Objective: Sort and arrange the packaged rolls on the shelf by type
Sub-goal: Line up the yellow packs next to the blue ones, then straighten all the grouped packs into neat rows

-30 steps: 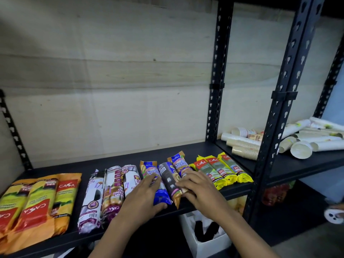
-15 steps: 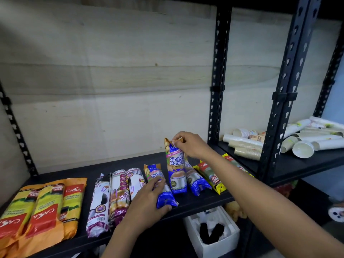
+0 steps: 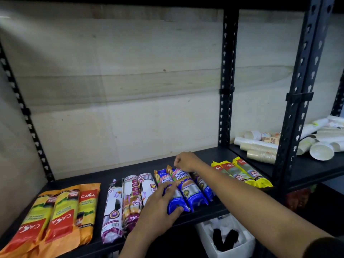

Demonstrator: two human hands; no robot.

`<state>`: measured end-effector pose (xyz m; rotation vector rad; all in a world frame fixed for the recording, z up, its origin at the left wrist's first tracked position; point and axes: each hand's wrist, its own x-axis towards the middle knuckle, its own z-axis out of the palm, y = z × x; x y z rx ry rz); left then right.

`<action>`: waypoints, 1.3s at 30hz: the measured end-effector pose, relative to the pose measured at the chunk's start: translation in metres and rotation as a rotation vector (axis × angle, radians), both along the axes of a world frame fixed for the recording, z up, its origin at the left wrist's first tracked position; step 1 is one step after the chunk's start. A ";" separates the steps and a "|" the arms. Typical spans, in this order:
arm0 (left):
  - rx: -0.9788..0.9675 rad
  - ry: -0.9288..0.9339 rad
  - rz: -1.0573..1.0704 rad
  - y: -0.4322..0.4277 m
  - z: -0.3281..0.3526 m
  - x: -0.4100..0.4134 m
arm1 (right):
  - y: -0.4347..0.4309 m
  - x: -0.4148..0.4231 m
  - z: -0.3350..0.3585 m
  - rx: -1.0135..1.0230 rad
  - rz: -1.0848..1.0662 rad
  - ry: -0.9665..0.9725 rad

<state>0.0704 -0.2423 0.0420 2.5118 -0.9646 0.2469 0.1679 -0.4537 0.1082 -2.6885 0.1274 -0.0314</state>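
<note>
Packaged rolls lie in groups on the black shelf (image 3: 217, 155). Three orange packs (image 3: 63, 211) are at the left, three white-purple rolls (image 3: 130, 198) beside them, three blue rolls in the middle, three yellow-green rolls (image 3: 240, 172) at the right. My left hand (image 3: 158, 211) rests flat on the leftmost blue roll (image 3: 165, 178), thumb against its lower end. My right hand (image 3: 186, 161) pinches the top seal of the middle blue roll (image 3: 188, 189), which lies flat. The third blue roll (image 3: 203, 185) is partly hidden under my right forearm.
Stacks of paper cups (image 3: 260, 148) lie on the neighbouring shelf at the right, behind black slotted uprights (image 3: 226, 90). A white foam box (image 3: 232, 241) sits below the shelf. The back strip of the shelf is bare, with a pale board wall behind.
My right hand had lifted the middle blue roll upright; it has now laid it down flat beside the leftmost blue roll. My left hand stayed on that roll.
</note>
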 end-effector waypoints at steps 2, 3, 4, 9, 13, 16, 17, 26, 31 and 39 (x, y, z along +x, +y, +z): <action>0.016 -0.004 -0.011 -0.002 0.002 -0.001 | -0.002 0.000 -0.007 0.010 -0.010 -0.007; 0.033 -0.003 -0.015 -0.003 0.002 -0.002 | -0.002 -0.003 -0.008 0.024 -0.005 -0.023; 0.048 -0.005 -0.017 -0.003 0.004 -0.003 | -0.002 -0.008 -0.007 0.047 0.003 -0.047; 0.092 -0.007 -0.006 -0.007 0.005 -0.002 | -0.013 -0.059 0.003 0.183 -0.015 -0.226; 0.064 -0.017 0.021 -0.012 0.004 0.000 | -0.016 -0.108 -0.024 0.086 -0.018 -0.145; 0.063 -0.082 0.009 -0.019 0.004 0.007 | -0.007 -0.121 -0.042 -0.002 -0.035 -0.129; 0.078 -0.091 -0.007 -0.021 0.001 0.012 | -0.004 -0.122 -0.044 -0.007 -0.052 -0.154; 0.199 -0.037 0.035 -0.028 0.000 0.005 | -0.001 -0.141 -0.052 0.161 -0.078 -0.257; 0.237 -0.063 0.045 -0.031 -0.004 0.001 | -0.001 -0.142 -0.063 0.162 -0.094 -0.304; 0.220 -0.093 0.022 -0.028 -0.004 -0.001 | -0.005 -0.141 -0.071 0.150 -0.099 -0.297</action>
